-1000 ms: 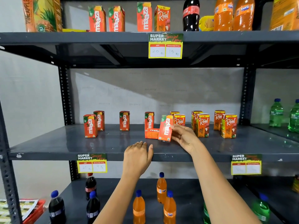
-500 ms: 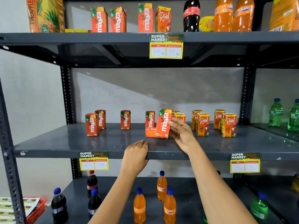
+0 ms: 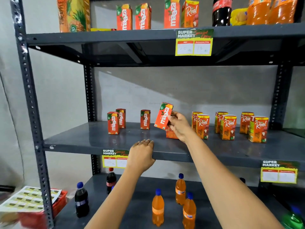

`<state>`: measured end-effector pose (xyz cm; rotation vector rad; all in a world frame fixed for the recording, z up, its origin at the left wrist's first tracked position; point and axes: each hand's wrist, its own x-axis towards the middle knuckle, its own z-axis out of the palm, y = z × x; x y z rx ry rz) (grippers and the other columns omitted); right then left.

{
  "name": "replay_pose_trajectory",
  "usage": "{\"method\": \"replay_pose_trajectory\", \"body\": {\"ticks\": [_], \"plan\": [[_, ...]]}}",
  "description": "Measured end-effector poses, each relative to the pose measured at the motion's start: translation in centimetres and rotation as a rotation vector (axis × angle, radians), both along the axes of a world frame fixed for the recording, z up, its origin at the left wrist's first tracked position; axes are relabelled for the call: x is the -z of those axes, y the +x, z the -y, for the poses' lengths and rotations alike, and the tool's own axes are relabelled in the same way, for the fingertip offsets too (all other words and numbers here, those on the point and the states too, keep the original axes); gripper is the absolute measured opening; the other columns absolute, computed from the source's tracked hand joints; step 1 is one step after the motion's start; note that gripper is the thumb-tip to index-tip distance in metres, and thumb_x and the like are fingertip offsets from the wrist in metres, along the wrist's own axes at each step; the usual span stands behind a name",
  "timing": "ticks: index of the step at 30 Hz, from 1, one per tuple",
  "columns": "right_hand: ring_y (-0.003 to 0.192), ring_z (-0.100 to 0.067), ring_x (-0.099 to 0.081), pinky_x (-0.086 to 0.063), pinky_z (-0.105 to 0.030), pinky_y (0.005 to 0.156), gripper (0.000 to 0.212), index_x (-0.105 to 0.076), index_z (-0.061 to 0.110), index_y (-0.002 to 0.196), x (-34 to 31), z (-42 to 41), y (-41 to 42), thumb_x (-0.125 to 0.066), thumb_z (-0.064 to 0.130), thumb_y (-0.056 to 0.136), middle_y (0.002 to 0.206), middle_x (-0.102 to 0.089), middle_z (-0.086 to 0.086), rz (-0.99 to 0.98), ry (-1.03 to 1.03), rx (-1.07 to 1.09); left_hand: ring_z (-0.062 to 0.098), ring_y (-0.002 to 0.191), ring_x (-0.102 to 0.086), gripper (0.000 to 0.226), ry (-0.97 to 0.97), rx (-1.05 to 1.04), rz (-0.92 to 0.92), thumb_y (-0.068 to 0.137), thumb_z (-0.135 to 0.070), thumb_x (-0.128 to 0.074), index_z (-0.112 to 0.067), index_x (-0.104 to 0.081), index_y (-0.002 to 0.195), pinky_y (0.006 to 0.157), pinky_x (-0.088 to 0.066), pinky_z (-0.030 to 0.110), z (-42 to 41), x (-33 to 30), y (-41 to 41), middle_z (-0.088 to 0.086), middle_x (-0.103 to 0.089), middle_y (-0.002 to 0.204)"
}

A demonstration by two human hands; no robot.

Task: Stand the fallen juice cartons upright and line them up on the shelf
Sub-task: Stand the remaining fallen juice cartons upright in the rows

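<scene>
My right hand [image 3: 179, 125] grips an orange Maaza carton [image 3: 163, 116], lifted off the middle shelf [image 3: 82, 142] and tilted to the right. Below that hand another orange carton [image 3: 170, 134] lies flat on the shelf, partly hidden. Three Maaza cartons stand upright to the left: two close together [image 3: 113, 123] [image 3: 121, 118] and one alone [image 3: 145, 119]. Several Real cartons [image 3: 228, 127] stand upright on the right. My left hand [image 3: 142, 154] rests on the shelf's front edge, fingers together, holding nothing.
The top shelf [image 3: 148, 34] carries more cartons and soda bottles. Orange bottles [image 3: 158, 207] and dark cola bottles [image 3: 81, 199] stand on the lower shelf. Price tags [image 3: 194, 42] hang from shelf edges. A red basket with printed sheets [image 3: 33, 202] sits at lower left.
My right hand has lifted the Maaza carton up off the shelf and tilted it, uncovering the flat carton beneath. The left hand stays on the shelf edge. The camera moved closer.
</scene>
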<state>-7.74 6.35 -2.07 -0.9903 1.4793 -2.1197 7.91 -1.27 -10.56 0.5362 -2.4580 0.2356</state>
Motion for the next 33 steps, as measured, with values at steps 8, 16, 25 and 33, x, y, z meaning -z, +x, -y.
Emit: {"method": "replay_pose_trajectory", "body": {"ticks": [8, 16, 25, 33], "plan": [[0.124, -0.03, -0.053, -0.044, -0.045, 0.104, 0.038, -0.043, 0.0, 0.134, 1.3, 7.5, 0.9, -0.048, 0.004, 0.096, 0.136, -0.054, -0.019, -0.143, 0.237, 0.076, 0.024, 0.103, -0.061, 0.044, -0.018, 0.032, -0.059, 0.076, -0.03, -0.061, -0.012, -0.058, 0.116, 0.089, -0.048, 0.034, 0.1, 0.2, -0.1, 0.005, -0.065, 0.116], [0.129, -0.029, -0.049, -0.045, -0.045, 0.104, 0.043, -0.039, 0.007, 0.139, 2.2, 9.7, 0.7, -0.048, 0.011, 0.097, 0.141, -0.05, -0.014, -0.189, 0.373, 0.086, 0.027, 0.101, -0.064, 0.043, -0.045, 0.065, -0.09, 0.072, -0.028, -0.067, -0.008, -0.063, 0.109, 0.085, -0.051, 0.036, 0.5, 0.6, -0.3, 0.009, -0.069, 0.111], [0.107, -0.031, -0.06, -0.047, -0.032, 0.084, 0.042, -0.062, 0.001, 0.119, -2.8, 2.0, -3.8, -0.063, 0.028, 0.087, 0.119, -0.064, -0.016, -1.011, 1.076, 0.314, 0.021, 0.133, -0.04, 0.079, -0.046, -0.001, 0.001, 0.075, -0.053, -0.059, -0.013, -0.039, 0.14, 0.111, -0.03, 0.038, 0.7, 0.8, -1.0, 0.005, -0.045, 0.145], [0.087, -0.024, -0.061, -0.048, -0.03, 0.068, 0.055, -0.061, 0.001, 0.122, -3.7, -2.9, -5.4, -0.079, 0.019, 0.073, 0.102, -0.067, -0.011, -0.745, 1.421, 0.11, 0.021, 0.13, -0.043, 0.079, -0.053, 0.098, 0.039, 0.074, -0.054, -0.062, -0.017, -0.038, 0.139, 0.109, -0.031, 0.04, -2.3, 0.2, -4.7, 0.003, -0.045, 0.145]]}}
